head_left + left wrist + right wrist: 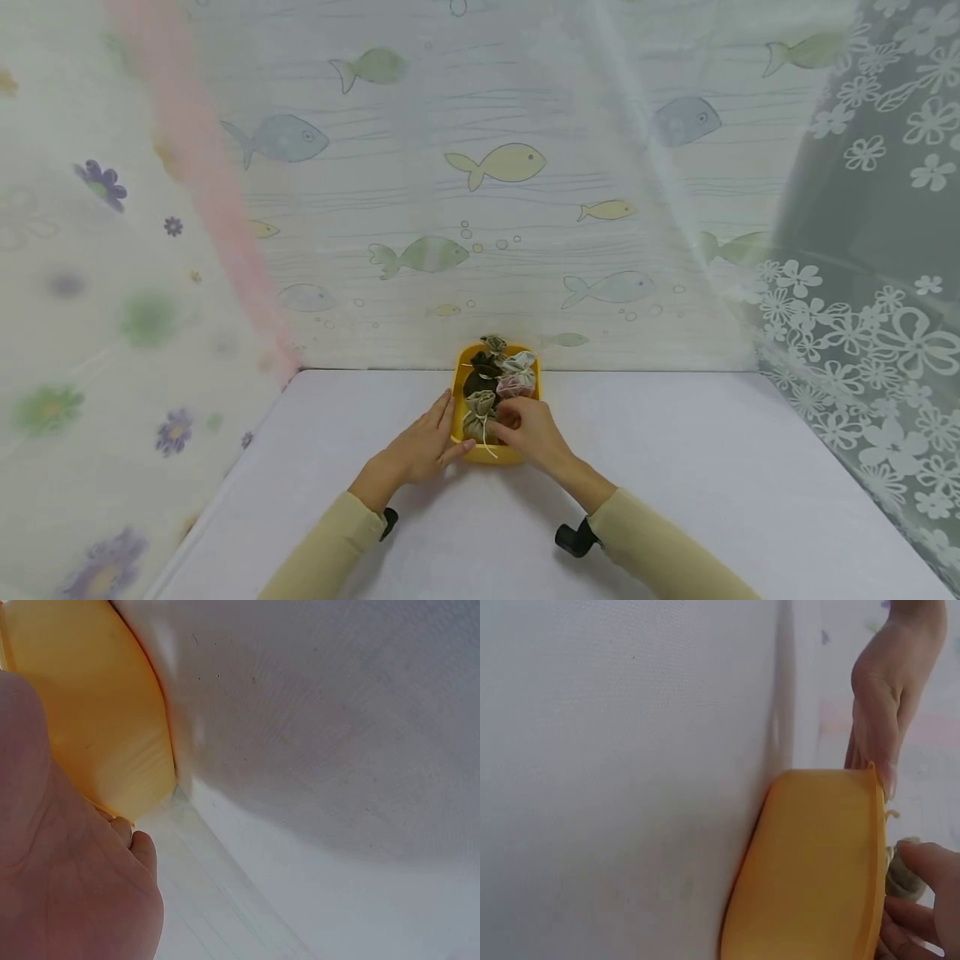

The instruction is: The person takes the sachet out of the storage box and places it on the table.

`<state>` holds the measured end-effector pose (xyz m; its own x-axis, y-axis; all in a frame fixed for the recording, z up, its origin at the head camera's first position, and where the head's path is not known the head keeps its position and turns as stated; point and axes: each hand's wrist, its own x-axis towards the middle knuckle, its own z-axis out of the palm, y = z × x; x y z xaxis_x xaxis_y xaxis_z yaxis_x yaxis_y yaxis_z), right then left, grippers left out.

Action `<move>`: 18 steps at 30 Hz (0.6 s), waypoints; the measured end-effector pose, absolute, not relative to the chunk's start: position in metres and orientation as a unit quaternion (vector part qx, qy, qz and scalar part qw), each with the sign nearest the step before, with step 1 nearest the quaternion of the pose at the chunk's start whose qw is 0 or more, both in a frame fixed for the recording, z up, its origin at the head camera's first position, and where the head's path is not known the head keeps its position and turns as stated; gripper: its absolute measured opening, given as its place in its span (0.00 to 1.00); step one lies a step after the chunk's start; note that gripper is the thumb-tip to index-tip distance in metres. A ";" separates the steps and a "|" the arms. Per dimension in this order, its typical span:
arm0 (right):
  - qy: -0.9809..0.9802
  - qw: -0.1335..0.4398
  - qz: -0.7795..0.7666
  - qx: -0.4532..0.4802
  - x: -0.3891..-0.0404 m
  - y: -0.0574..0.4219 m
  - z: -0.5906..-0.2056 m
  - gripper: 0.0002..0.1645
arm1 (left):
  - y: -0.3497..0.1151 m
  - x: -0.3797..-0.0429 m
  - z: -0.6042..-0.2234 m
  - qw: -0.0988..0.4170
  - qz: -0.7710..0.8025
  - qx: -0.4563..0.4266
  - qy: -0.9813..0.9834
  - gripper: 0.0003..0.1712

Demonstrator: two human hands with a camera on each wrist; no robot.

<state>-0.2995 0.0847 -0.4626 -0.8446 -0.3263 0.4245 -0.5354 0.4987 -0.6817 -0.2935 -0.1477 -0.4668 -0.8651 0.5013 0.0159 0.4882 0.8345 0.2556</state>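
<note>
Item: olive pouch (480,407), tied at the neck with a pale cord (486,435); located at the near end of a yellow tub (495,457), cord trailing toward the near rim.

Right hand (528,427): fingers bent, thumb beside the pouch; whether they pinch it or something next to it, cannot tell. Best handled by cloth neck or body — a loose cord end makes a poor grip.

Companion pieces, same tub: dark brown pouch (478,384), pink-and-white pouch (516,384), another gathered top (493,343) at the far end. Packed close; a straight lift would likely disturb them least.

Left hand (420,446): fingers extended along the tub's left side, thumb at the near rim — sound bracing, provided the pressure stays light.

Support: white table (645,450). Backdrop: fish-printed curtain (495,162).
</note>
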 end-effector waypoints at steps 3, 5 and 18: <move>-0.863 0.126 0.425 0.241 -0.301 0.080 -0.464 0.10 | -0.149 -0.294 -0.469 0.018 0.129 0.261 0.956 0.55; -0.867 0.133 0.420 0.234 -0.302 0.078 -0.465 0.10 | -0.148 -0.294 -0.468 0.017 0.123 0.260 0.957 0.55; -0.898 0.144 0.376 0.179 -0.301 0.066 -0.467 0.11 | -0.148 -0.291 -0.465 0.021 0.135 0.266 0.954 0.56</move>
